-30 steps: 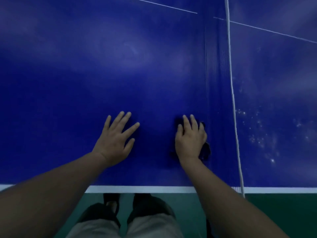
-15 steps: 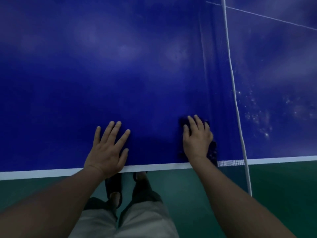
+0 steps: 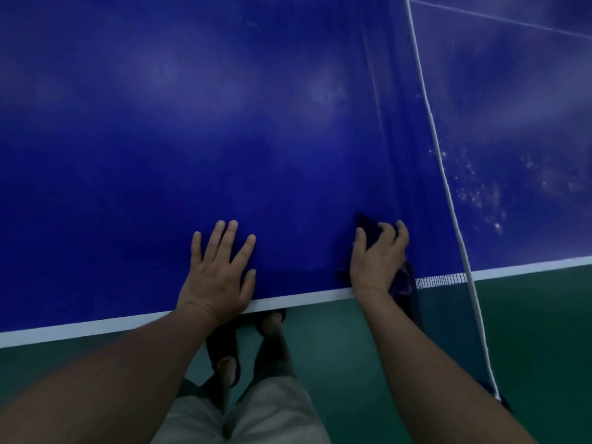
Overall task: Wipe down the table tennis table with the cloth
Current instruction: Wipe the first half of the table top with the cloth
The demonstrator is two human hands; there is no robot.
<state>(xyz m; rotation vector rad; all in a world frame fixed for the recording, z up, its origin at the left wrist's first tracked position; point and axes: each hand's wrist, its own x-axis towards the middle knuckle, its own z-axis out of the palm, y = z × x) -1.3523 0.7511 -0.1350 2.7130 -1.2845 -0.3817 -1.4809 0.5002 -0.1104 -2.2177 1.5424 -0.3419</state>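
Bunching the dark cloth (image 3: 368, 230) under curled fingers (image 3: 389, 229), the right hand (image 3: 376, 261) sits lower right, beside the net (image 3: 403, 187); the cloth could snag it. The left hand (image 3: 221, 270) lies flat, empty, on the bench (image 3: 192, 123).

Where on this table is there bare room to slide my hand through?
The table is bare beyond the left hand and between the two hands. It is crowded by the net, where the right hand presses the cloth. Past the net, white specks dot the surface.
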